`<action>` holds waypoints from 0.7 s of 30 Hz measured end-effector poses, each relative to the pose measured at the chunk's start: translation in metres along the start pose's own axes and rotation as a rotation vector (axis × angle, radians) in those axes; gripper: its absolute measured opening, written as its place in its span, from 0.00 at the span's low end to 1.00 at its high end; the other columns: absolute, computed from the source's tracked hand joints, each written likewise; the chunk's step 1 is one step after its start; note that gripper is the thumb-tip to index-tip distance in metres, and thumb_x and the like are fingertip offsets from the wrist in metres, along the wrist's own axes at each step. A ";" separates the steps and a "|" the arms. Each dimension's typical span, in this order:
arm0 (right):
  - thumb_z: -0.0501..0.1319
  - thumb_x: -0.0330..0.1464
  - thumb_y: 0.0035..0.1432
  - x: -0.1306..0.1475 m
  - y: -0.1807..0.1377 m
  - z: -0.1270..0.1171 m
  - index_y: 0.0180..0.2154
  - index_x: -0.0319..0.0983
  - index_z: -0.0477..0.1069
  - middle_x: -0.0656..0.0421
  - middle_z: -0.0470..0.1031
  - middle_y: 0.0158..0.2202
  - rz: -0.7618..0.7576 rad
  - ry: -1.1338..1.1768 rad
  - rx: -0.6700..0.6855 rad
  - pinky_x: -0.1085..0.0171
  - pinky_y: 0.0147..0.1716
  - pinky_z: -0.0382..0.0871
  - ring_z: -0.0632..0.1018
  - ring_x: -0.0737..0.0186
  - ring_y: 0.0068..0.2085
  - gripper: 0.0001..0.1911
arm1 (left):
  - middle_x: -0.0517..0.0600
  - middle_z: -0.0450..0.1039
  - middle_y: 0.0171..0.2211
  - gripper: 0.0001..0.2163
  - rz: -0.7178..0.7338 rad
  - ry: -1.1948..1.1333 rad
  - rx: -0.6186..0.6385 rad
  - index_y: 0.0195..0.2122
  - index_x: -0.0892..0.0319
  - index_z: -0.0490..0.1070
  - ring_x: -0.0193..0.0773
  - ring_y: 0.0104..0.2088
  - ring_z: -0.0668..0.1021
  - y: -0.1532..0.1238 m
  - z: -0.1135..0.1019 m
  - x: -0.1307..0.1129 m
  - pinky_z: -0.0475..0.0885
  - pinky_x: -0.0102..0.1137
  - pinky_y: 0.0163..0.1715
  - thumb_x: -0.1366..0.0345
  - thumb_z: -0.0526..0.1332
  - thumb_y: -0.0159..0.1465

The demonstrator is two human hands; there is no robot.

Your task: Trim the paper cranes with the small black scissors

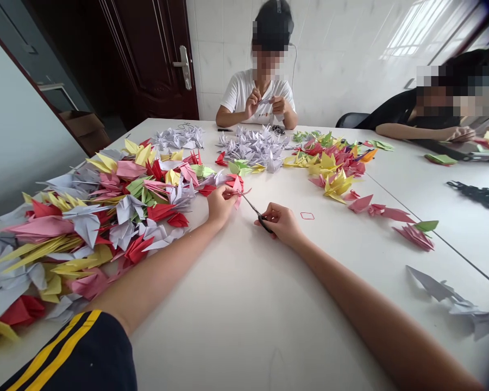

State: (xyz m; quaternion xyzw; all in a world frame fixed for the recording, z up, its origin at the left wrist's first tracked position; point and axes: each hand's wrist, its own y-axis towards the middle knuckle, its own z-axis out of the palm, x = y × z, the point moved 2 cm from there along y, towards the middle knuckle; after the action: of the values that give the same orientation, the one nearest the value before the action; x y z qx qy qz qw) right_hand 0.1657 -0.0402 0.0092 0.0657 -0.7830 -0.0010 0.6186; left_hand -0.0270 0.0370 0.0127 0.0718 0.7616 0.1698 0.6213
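Pinching a pink paper crane (pixel 238 186), the left hand (pixel 222 206) has its fingertips closed; the right hand (pixel 285 222) curls around black-handled scissors (pixel 252 207), tip by the crane. Both work over the white table (pixel 236 309), beside heaped paper cranes (pixel 85 220).

Left fingers (pixel 227 193) pinching some pink folded paper (pixel 238 185), right fingers (pixel 272 213) on black-handled scissors (pixel 252 207), massive paper pile (pixel 126 209) hogging the desk's (pixel 228 326) left side.
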 end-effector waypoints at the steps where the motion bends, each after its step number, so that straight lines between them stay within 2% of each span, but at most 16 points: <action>1: 0.71 0.44 0.47 0.000 0.000 0.000 0.27 0.42 0.63 0.58 0.81 0.28 -0.001 0.006 0.005 0.68 0.11 0.57 0.65 0.70 0.15 0.20 | 0.50 0.79 0.32 0.02 -0.001 0.006 -0.003 0.28 0.60 0.75 0.40 0.33 0.80 0.000 0.000 0.000 0.74 0.34 0.40 0.73 0.64 0.54; 5: 0.72 0.44 0.46 0.003 -0.001 0.000 0.26 0.42 0.62 0.59 0.80 0.26 -0.010 0.005 0.009 0.68 0.12 0.57 0.65 0.70 0.15 0.21 | 0.50 0.79 0.31 0.04 0.003 0.030 -0.011 0.29 0.60 0.75 0.40 0.34 0.80 0.001 0.001 0.001 0.75 0.35 0.41 0.74 0.63 0.54; 11: 0.72 0.45 0.47 0.002 0.001 -0.002 0.28 0.42 0.62 0.57 0.82 0.31 0.028 0.022 0.004 0.68 0.12 0.59 0.66 0.71 0.14 0.21 | 0.53 0.81 0.36 0.06 -0.008 -0.010 -0.005 0.32 0.61 0.76 0.42 0.37 0.81 0.002 0.002 0.001 0.76 0.35 0.42 0.75 0.62 0.55; 18: 0.75 0.47 0.42 0.002 -0.002 -0.001 0.28 0.42 0.62 0.60 0.79 0.27 -0.018 0.079 -0.019 0.68 0.13 0.63 0.70 0.68 0.19 0.25 | 0.54 0.81 0.39 0.11 -0.030 0.036 0.007 0.34 0.61 0.78 0.43 0.40 0.81 0.003 0.002 0.000 0.76 0.37 0.47 0.78 0.60 0.54; 21: 0.75 0.48 0.42 0.001 -0.002 -0.001 0.28 0.42 0.63 0.60 0.78 0.27 -0.004 0.073 -0.024 0.68 0.12 0.61 0.68 0.69 0.17 0.26 | 0.55 0.81 0.39 0.12 -0.040 0.005 0.015 0.34 0.62 0.78 0.44 0.41 0.81 0.005 0.002 0.002 0.75 0.37 0.48 0.79 0.59 0.52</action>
State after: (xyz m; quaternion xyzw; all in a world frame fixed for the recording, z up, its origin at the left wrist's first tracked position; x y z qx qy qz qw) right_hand 0.1666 -0.0418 0.0107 0.0595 -0.7596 -0.0093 0.6476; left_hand -0.0260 0.0422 0.0122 0.0608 0.7657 0.1517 0.6221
